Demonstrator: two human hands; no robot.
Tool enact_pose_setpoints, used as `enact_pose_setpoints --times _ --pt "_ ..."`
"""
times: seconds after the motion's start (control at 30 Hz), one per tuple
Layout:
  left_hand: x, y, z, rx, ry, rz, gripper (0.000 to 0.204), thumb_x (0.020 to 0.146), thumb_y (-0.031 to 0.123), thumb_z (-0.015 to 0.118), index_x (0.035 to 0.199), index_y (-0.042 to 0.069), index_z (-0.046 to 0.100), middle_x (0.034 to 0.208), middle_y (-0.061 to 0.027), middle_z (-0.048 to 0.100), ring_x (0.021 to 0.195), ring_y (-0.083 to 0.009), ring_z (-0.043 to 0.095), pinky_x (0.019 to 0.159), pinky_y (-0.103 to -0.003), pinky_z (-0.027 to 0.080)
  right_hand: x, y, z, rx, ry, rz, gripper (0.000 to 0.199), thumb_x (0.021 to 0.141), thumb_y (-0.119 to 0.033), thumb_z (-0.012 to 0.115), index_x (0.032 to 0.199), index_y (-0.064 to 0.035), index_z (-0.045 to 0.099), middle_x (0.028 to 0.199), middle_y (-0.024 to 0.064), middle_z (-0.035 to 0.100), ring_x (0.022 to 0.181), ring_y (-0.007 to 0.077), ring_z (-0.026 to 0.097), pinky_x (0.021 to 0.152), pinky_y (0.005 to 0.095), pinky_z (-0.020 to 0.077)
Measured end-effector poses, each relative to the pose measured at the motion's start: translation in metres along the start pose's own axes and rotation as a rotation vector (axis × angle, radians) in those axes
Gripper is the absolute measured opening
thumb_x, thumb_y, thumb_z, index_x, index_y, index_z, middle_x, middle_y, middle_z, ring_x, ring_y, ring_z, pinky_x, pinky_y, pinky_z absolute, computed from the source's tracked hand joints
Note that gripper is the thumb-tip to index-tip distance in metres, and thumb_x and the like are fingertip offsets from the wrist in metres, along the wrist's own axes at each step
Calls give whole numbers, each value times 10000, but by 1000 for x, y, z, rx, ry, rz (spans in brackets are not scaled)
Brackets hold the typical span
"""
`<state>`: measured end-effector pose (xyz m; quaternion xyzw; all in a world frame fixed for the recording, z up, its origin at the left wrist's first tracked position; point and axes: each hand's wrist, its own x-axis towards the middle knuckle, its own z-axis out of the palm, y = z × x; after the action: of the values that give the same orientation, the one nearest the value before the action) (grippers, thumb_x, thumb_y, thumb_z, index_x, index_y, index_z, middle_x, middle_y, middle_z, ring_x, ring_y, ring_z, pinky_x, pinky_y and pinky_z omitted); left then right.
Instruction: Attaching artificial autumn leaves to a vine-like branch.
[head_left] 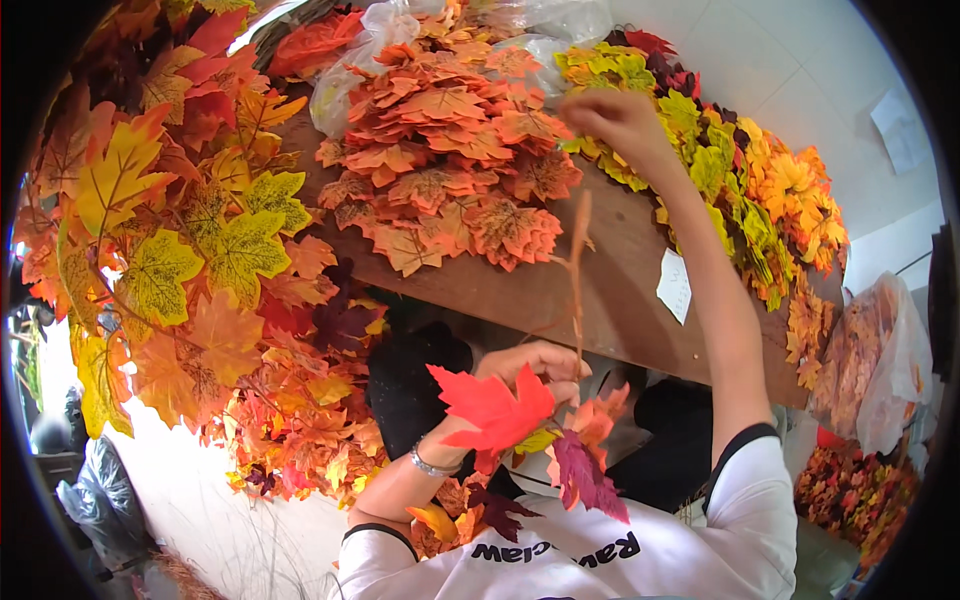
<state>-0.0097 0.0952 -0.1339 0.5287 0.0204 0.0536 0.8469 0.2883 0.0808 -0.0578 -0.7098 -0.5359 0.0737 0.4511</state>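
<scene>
My left hand [535,362] is closed around the thin brown stem [577,260] of an artificial maple branch, which points up over the table edge. Below that hand hang the branch's leaves: a bright red leaf [500,408], a dark purple leaf [588,474] and an orange leaf [603,420]. My right hand [618,122] reaches over the table with curled fingers, between a tall pile of orange fabric leaves [440,150] and a row of yellow-green leaves [712,160]. Whatever its fingertips pinch is too small to make out.
The brown wooden table [620,270] carries a white paper slip [674,286]. Finished leaf garlands [190,250] hang thickly at the left. Clear plastic bags [365,65] lie behind the orange pile. Yellow-orange leaves [795,200] and a bagged bundle [862,350] are at the right.
</scene>
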Motion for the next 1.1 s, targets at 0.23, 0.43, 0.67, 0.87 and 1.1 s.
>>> enact_pose_setpoints --times 0.23,0.43,0.67,0.87,1.1 --pt "3 -1 -7 -118 17 -25 208 784 -69 619 979 -45 548 897 -101 587 761 -119 596 641 -218 483 168 99 69 -910 63 -342 278 745 -228 623 989 -97 642 893 90 641 832 266 610 729 385 492" --pt "9 7 -18 -193 -21 2 231 808 -52 602 1032 -18 561 844 -38 567 791 -90 569 682 -212 455 227 162 101 -1018 346 -572 237 655 -237 649 857 -113 656 731 127 620 723 279 616 659 376 481" --pt "11 10 -21 -357 -53 -204 232 815 -57 588 1041 -22 554 911 -65 563 843 -111 560 774 -245 436 255 167 107 -1069 -23 -409 266 683 -143 553 946 -111 576 841 74 569 777 252 582 668 396 467" --pt "16 9 -19 -294 -78 -208 222 813 -35 605 1030 -11 564 905 -51 563 838 -94 551 758 -233 438 268 175 88 -901 196 -498 97 661 -149 579 733 -109 630 691 100 593 659 292 585 593 399 462" --pt "21 -8 -13 -309 -83 -221 263 846 103 607 1087 10 559 982 -35 574 869 -83 562 787 -241 445 238 150 79 -804 79 -474 240 710 -204 622 937 -132 648 822 112 612 824 315 556 698 420 448"
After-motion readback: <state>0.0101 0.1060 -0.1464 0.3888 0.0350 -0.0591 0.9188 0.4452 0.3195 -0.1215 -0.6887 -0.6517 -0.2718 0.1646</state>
